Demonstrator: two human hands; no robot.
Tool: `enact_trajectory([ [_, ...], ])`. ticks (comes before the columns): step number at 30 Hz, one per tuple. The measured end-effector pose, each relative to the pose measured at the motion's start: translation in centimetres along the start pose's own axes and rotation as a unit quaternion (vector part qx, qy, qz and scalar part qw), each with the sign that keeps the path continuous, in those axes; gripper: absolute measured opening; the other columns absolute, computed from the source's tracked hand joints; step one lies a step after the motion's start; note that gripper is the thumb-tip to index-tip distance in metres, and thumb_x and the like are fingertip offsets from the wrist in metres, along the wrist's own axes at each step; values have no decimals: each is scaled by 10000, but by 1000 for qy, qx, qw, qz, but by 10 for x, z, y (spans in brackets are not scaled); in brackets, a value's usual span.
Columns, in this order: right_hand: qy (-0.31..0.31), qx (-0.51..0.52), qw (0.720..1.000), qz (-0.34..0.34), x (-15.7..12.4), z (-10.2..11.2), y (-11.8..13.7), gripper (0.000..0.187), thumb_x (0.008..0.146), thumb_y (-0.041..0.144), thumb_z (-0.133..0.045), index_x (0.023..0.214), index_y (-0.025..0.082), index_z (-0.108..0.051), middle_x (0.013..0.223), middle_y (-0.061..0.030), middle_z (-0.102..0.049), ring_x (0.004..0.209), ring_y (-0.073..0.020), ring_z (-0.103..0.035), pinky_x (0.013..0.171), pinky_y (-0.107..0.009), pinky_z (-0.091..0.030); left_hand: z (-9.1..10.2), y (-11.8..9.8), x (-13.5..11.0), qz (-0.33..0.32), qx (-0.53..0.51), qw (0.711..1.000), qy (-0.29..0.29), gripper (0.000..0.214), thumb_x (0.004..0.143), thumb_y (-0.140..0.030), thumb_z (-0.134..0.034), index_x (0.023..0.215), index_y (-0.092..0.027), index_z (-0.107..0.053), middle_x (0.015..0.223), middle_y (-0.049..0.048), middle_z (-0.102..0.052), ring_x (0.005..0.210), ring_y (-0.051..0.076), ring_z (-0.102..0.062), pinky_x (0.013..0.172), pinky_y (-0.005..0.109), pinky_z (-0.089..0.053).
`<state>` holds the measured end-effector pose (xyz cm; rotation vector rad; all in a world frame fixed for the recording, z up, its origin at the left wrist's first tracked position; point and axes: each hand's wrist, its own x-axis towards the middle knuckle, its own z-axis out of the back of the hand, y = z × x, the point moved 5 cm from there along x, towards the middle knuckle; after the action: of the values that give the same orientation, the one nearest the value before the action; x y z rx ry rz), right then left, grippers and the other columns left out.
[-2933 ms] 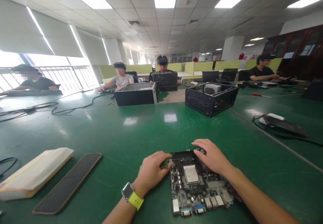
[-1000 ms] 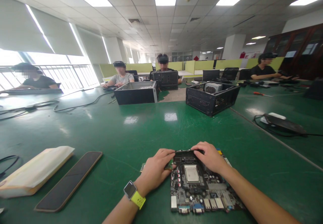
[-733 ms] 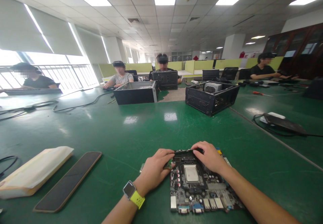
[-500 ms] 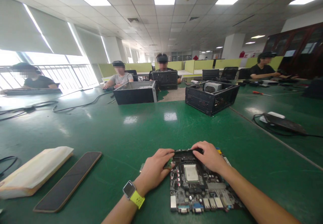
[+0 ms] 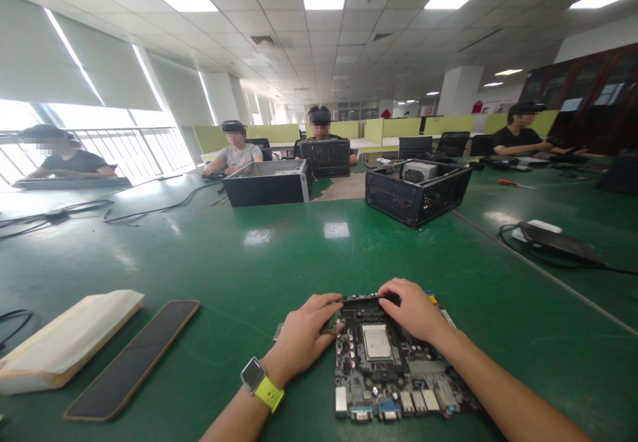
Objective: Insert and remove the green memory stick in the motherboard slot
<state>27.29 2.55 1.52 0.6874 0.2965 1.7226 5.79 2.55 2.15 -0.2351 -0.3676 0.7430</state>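
A motherboard (image 5: 356,389) lies flat on the green table, with a silver processor (image 5: 377,343) in its socket. Along its far edge runs a dark long memory slot (image 5: 363,302). My left hand (image 5: 304,335), wearing a watch with a yellow-green strap, is at the slot's left end. A small green circuit board (image 5: 329,326) shows between its thumb and fingers, mostly hidden by the hand. At the slot's right end, my right hand (image 5: 411,308) pinches the board's far edge with thumb and fingers. Whether a memory stick sits in the slot is hard to see.
To the left lie a phone-like dark slab (image 5: 134,362) and a pale paper packet (image 5: 74,339). Farther off stand two open computer cases (image 5: 269,186) (image 5: 416,196). A black adapter with cable (image 5: 563,242) lies right. Several people sit across the table.
Both hands keep the same place on the motherboard. The whole view has shifted very slightly; the person at far left has moved an arm.
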Motion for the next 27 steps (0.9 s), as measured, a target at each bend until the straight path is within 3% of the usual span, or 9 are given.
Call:
enact_trajectory([
  [12, -35, 30, 999, 18, 0, 0, -1, 166, 814, 237, -501, 869, 209, -655, 880, -28, -664, 867, -182, -556, 801, -304, -403, 1, 1, 1, 2, 6, 1000, -18, 307, 904, -301, -463, 1198, -260, -540, 1295, -1, -540, 1141, 181, -509, 963, 337, -455],
  [27, -7, 24, 999, 21, 0, -1, 1, 192, 814, 224, -495, 876, 213, -676, 888, -28, -677, 876, -186, -563, 814, -313, -408, 4, -3, 1, -1, -7, 1000, -19, 321, 903, -285, -461, 1213, -262, -537, 1285, 9, -545, 1133, 176, -520, 971, 320, -450],
])
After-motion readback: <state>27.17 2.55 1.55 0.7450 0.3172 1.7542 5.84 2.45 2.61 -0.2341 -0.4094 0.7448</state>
